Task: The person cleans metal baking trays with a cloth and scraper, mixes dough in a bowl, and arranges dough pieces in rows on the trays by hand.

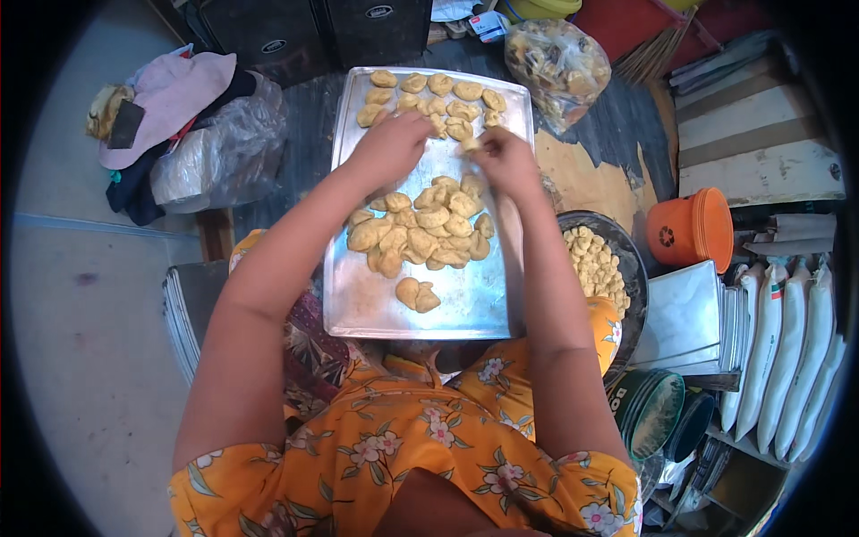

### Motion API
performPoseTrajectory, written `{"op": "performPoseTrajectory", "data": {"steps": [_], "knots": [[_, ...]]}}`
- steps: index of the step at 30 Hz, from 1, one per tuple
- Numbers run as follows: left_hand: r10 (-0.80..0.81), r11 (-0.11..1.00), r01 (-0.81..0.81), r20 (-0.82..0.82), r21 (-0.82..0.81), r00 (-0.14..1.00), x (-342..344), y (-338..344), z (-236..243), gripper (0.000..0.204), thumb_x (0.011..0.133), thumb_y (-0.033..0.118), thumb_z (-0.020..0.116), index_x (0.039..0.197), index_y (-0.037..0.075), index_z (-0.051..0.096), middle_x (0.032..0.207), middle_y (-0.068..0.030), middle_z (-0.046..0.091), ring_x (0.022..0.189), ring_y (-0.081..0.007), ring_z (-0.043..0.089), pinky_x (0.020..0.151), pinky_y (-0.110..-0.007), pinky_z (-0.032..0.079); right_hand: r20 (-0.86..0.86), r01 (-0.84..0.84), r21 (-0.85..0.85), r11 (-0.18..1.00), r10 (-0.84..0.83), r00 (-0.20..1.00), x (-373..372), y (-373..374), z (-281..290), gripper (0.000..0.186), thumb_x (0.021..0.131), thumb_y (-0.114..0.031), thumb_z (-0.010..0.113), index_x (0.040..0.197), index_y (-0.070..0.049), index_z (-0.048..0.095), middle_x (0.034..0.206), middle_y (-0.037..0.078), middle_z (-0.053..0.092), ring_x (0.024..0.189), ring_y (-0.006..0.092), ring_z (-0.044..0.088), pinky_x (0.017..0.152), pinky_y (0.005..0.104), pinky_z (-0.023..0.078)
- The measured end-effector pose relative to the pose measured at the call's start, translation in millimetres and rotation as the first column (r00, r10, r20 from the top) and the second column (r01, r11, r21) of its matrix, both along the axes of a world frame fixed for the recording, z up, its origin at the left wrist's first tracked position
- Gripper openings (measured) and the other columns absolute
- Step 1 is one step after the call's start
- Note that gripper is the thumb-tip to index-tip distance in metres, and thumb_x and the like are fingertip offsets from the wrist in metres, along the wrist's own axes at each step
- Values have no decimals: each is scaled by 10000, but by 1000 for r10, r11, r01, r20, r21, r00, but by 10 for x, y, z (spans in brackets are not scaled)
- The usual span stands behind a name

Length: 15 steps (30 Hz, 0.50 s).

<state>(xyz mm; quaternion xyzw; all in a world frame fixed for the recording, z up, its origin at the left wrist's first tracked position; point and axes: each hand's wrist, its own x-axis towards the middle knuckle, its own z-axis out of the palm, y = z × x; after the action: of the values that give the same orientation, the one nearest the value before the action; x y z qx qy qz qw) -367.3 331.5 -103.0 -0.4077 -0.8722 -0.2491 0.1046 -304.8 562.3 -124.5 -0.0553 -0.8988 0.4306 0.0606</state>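
A shiny metal baking tray [488,309] lies in front of me. Rows of pale yellow-brown dough pieces [439,85] cover its far end. A loose heap of the same dough pieces [420,234] sits in the middle, and a small clump [417,294] lies nearer me. My left hand [394,148] is over the far rows, its fingers curled and closed against a dough piece [438,125]. To its right, my right hand [506,161] pinches a small dough piece [472,144] between thumb and fingers, just above the tray. The hands are apart.
A dark round basin [637,295] with many small dough lumps stands right of the tray. Beyond it are an orange bucket [684,228], stacked metal trays [680,309] and white sacks [787,349]. A filled clear plastic bag [559,72] sits far right; cloths [174,98] lie left.
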Motion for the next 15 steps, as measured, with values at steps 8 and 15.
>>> {"op": "performPoseTrajectory", "data": {"steps": [8,15], "knots": [[-97,983,180,691,-48,716,505,-745,145,235,843,172,683,1041,53,638,1079,-137,588,988,-295,595,837,-381,477,-71,78,220,972,-64,995,71,128,-60,332,768,-190,757,1056,-45,677,945,145,693,843,305,671,763,395,527],[144,970,-203,357,135,923,152,-764,-142,259,868,154,684,1075,12,620,907,-147,665,809,-268,664,734,-346,524,225,-208,212,955,159,961,245,-451,475,416,750,-342,753,1073,-87,692,1030,151,684,914,311,667,813,392,523]]}}
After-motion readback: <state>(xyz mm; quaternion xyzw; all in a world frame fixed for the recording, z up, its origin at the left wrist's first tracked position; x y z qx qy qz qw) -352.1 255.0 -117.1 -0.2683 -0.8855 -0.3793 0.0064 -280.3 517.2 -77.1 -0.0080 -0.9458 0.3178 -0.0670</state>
